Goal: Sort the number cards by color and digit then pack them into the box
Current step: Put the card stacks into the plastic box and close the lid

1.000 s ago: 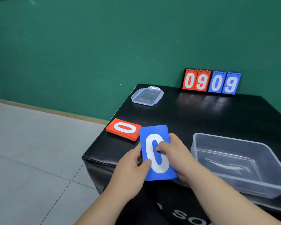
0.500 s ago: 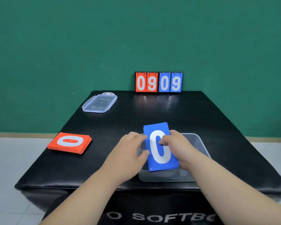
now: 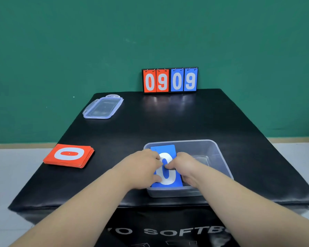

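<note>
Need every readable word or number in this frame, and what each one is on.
"0 9" in white on red, then "0 9" in white on blue: scoreboard at the back.
"0": top of the red card stack.
"0": blue card, gripped by the left hand and right hand in the box.
"O SOFTB": black cover, cut off at both ends.
Lid: no text seen.
</note>
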